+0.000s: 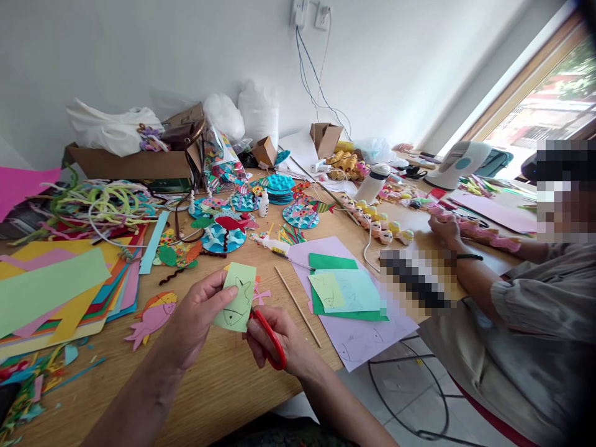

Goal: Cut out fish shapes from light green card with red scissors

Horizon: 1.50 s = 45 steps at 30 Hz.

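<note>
Green paper rectangle (238,297), inked fish outline (231,317), looped red scissors (275,343)

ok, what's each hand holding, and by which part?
Left hand: light green card with a fish drawing, pinched at its left edge. Right hand: red-handled scissors, by the handles.

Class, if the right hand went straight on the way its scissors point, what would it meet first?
Most likely the green card held by the left hand. The red scissors in the right hand seem to be at its edge, though depth is unclear.
</note>
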Each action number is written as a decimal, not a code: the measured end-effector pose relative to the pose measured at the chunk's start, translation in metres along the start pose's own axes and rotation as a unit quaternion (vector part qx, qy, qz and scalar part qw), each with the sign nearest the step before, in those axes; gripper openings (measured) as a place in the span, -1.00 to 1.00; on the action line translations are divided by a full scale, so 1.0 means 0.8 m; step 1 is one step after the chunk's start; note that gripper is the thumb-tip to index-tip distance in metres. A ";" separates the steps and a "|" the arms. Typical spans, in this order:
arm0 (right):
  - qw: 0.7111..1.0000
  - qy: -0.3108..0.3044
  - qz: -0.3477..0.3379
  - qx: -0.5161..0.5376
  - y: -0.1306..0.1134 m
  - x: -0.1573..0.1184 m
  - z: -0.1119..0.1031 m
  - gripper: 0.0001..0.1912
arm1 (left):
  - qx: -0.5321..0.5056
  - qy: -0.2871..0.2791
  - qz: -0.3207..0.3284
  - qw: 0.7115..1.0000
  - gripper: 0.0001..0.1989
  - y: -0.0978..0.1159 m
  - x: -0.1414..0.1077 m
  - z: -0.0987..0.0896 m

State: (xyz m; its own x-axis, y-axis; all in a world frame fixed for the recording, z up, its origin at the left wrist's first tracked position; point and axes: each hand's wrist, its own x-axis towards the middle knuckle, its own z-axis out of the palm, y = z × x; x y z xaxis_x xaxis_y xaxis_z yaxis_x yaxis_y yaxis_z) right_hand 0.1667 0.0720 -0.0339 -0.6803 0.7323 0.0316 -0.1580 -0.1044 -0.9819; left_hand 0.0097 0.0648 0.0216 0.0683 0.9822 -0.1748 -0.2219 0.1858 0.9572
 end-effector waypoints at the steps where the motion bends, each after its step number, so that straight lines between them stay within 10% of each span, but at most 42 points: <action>1: 1.000 -0.001 -0.001 0.002 0.000 0.000 0.000 -0.52 | -0.004 -0.003 -0.003 1.000 -0.74 0.000 0.000 0.000; 45: 0.995 0.065 0.080 -0.014 -0.009 -0.002 0.016 -0.49 | 0.060 0.013 -0.011 0.998 -0.79 -0.010 -0.006 0.000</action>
State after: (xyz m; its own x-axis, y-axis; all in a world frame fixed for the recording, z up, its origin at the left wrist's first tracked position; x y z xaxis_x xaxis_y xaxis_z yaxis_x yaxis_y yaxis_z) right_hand 0.1596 0.0632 -0.0246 -0.5964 0.7888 -0.1486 -0.0338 -0.2096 -0.9772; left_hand 0.0114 0.0587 0.0147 0.0458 0.9788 -0.1998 -0.1017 0.2036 0.9738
